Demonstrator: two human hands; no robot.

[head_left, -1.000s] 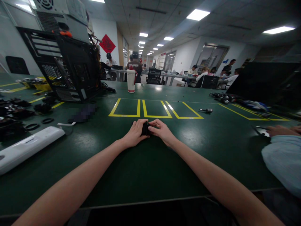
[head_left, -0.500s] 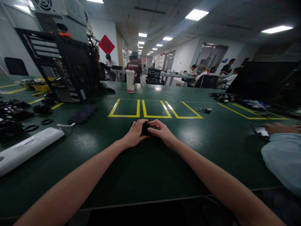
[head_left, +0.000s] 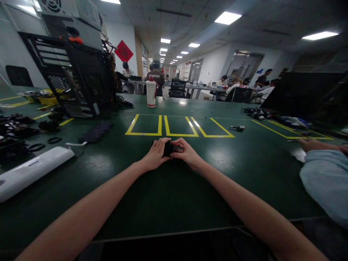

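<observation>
Here, a small, black, blocky part in the grip of both half-curled hands

tabletop: smooth, glossy | white device: plastic (shiny) | sleeve: matt cloth

The small, block-shaped object is plain black. The broad, flat tabletop is deep green, marked with bright yellow, straight-edged tape outlines. The long, rounded, plastic-looking box is glossy white. The tall, cylindrical cup is white with red markings near its base, under a red lid. The boxy computer case is black, with slatted and perforated patterning. The diamond-shaped wall hanging is red with darker figuring. The loose fabric sleeve is pale blue.
</observation>
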